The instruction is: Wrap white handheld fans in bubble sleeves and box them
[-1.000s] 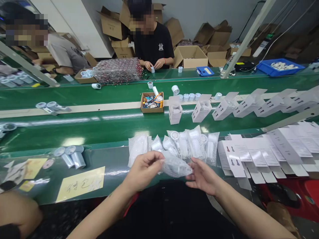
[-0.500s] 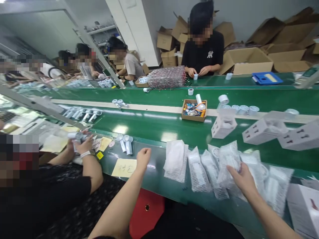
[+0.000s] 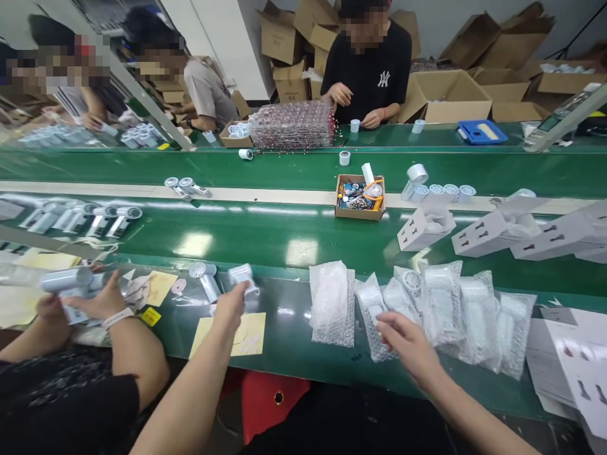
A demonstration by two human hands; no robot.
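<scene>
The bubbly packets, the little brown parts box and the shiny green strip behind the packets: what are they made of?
Bubbly packets: probably clear plastic bubble wrap, given the dimpled, glinting, see-through surface.
Brown parts box: likely matte cardboard, from its thin, plain brown walls.
Green strip: smooth and glossy, reflecting the lights; plastic or coated rubber, I can't tell which.

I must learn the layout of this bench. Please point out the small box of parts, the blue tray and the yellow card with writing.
Box (image 3: 360,214): head view, front wall.
Tray (image 3: 468,135): head view, left part.
Card (image 3: 255,323): head view, right part.
</scene>
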